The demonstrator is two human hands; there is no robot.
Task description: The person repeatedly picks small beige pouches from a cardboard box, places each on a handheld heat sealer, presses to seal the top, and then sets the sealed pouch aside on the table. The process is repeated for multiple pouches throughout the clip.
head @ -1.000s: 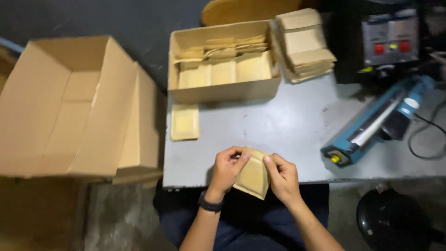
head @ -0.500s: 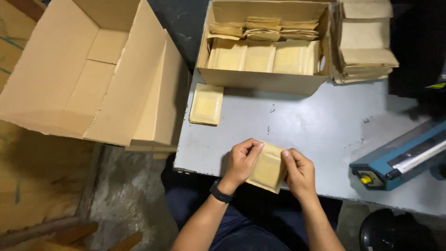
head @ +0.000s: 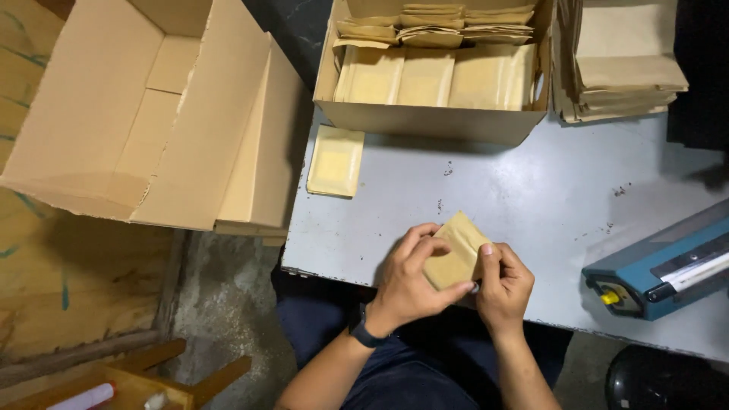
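Holding: left hand and right hand both pinch one brown pouch, tilted off the surface so fingers reach its edge
Nearby: box of pouches, sealer at right

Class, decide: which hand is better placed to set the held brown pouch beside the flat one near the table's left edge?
Probably the left hand: it already grips the brown pouch and sits nearer the flat pouch than the right hand.

Matt brown paper pouch, corrugated cardboard boxes
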